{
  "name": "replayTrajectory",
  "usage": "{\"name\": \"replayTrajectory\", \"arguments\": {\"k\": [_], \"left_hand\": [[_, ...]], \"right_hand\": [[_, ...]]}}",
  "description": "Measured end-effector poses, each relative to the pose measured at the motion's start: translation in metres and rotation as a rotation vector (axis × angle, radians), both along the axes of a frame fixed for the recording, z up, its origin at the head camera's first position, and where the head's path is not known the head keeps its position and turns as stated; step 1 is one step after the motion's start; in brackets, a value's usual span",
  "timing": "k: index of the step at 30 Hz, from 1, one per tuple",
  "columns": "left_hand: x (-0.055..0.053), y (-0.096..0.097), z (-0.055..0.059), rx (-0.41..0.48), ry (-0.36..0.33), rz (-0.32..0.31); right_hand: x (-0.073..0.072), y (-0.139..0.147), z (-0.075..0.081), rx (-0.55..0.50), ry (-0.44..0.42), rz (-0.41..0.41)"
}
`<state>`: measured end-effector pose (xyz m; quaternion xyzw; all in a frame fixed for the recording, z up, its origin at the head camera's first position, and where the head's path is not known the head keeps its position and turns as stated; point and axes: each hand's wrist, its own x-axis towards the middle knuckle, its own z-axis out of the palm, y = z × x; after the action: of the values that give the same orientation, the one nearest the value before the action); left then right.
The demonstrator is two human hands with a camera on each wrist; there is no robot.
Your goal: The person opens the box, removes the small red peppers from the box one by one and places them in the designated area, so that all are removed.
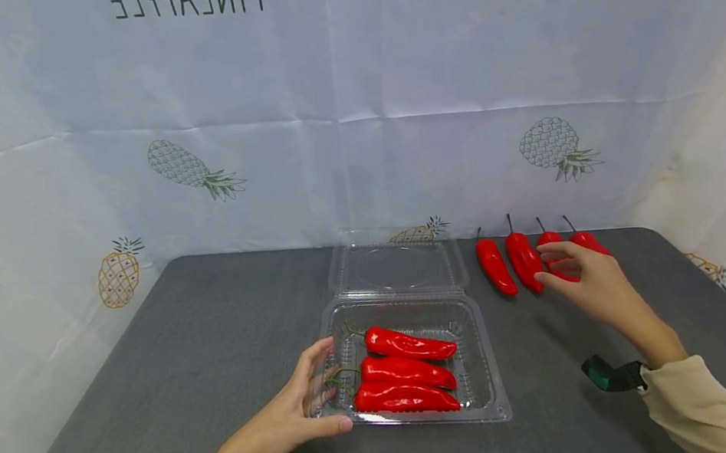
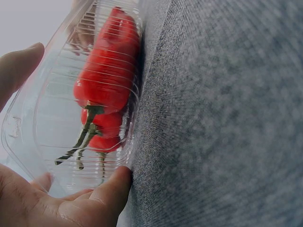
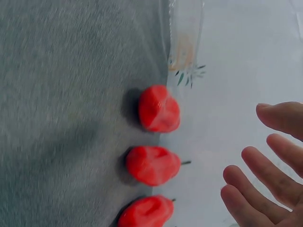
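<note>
A clear plastic clamshell container (image 1: 483, 364) lies open, its lid (image 1: 342, 276) folded back. Three red chili peppers (image 1: 409, 394) with green stems lie side by side in its tray. My left hand (image 1: 286, 419) holds the tray's near left corner, thumb by the front rim and fingers around the left side, partly seen through the plastic. To the right, my right hand (image 1: 586, 280) hovers over a row of several red peppers (image 1: 494, 267), partly covering two. In the right wrist view its fingers (image 3: 265, 182) are spread and apart from the peppers (image 3: 154, 165), holding nothing.
The dark grey tabletop (image 1: 225, 339) carries the container near its middle. Behind it hangs a pale cloth (image 1: 327, 69) with pineapple prints, meeting the table's back edge close to the lid and the pepper stems. A dark strap device (image 1: 610, 375) sits at my right wrist.
</note>
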<state>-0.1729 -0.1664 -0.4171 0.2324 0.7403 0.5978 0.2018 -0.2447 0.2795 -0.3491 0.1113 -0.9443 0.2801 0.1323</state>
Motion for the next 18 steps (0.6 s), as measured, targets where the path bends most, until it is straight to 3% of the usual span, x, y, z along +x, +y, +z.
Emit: {"name": "replayTrajectory", "arguments": {"k": [10, 18], "left_hand": [[0.000, 0.000, -0.001, 0.001, 0.000, 0.001], [0.001, 0.000, -0.001, 0.000, 0.000, 0.002]], "right_hand": [[0.009, -0.020, 0.002, -0.031, -0.039, 0.071], [0.015, -0.034, 0.000, -0.023, -0.014, 0.112]]}}
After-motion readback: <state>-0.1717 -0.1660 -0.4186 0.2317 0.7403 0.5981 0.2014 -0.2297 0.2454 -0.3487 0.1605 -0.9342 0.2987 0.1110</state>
